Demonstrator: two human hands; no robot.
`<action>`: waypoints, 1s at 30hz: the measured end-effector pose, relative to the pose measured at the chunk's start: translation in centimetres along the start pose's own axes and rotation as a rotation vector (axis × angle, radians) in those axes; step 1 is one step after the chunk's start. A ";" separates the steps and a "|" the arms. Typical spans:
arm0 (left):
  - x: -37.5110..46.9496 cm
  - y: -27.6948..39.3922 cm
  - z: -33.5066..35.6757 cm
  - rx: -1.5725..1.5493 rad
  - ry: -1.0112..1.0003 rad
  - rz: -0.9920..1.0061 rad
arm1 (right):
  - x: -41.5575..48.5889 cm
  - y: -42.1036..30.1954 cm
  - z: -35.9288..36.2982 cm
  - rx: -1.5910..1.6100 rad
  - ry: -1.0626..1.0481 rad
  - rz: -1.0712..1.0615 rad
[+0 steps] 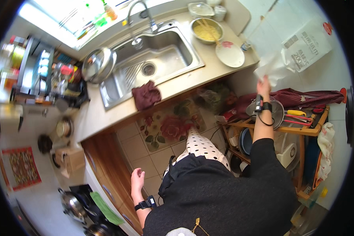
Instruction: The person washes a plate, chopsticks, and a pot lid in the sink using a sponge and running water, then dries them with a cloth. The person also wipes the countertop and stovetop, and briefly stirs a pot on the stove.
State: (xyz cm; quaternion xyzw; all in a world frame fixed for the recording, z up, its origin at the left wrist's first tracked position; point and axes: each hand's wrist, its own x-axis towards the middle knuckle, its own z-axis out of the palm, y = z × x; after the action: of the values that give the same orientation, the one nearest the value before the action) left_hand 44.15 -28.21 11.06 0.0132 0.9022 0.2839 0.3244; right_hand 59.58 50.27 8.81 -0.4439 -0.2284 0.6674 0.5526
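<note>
My right hand (pixel 264 85) reaches out at the right and grips a white paper towel (pixel 272 70). The towel hangs at the lower end of a paper towel pack (pixel 306 47) on the tiled wall; whether it is still joined to the pack I cannot tell. My left hand (pixel 138 180) hangs beside my body near the wooden cabinet fronts (pixel 106 171), holding nothing, its fingers loosely bent. On the counter's right end, a white oval plate (pixel 230 55) stands beside a metal bowl (pixel 207 31) of pale yellow shreds, with wooden chopsticks (pixel 208 29) across it.
A steel sink (pixel 165 56) has a dark red cloth (pixel 147 95) over its front edge and a metal pan or lid (pixel 98 65) at its left. Below my right arm stands a wooden rack (pixel 301 129) bearing a strainer (pixel 277 113). Pots (pixel 72 205) sit on the stove at lower left.
</note>
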 end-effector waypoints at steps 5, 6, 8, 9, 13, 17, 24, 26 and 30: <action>-11.9 -8.8 1.8 -0.084 0.255 -0.053 | -22.2 20.5 -2.1 -0.660 -0.233 -0.142; -14.3 -10.3 1.8 -0.145 0.328 -0.060 | -29.3 24.0 -1.8 -0.734 -0.353 -0.156; -17.6 -13.4 1.3 -0.172 0.519 0.045 | -44.9 29.5 -1.9 -0.529 -0.930 0.189; -19.3 -14.7 0.1 -0.249 0.576 0.084 | -52.7 30.3 -1.8 -0.627 -1.233 0.271; -28.1 -19.1 -1.7 -0.255 0.876 0.130 | -77.5 25.4 -6.9 -0.980 -2.493 0.238; -36.5 -24.4 -3.1 -0.585 0.907 0.129 | -93.9 18.6 -10.1 -0.728 -3.120 0.582; -39.3 -33.1 -6.1 -1.085 1.383 0.049 | -109.5 19.6 -12.3 -0.973 -2.913 0.637; -40.0 -36.1 -8.0 -1.042 1.441 -0.117 | -113.3 20.8 -13.1 -1.161 -2.787 1.418; -42.5 -41.4 -11.0 -0.724 1.608 -0.387 | -121.5 22.2 -16.3 -0.965 -3.099 1.011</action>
State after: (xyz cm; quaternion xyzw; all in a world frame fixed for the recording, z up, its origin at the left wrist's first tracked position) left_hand 77.79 -77.32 20.94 -0.4441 0.6987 0.4145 -0.3778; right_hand 60.92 -73.36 24.29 -0.4375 0.5270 -0.4143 0.5994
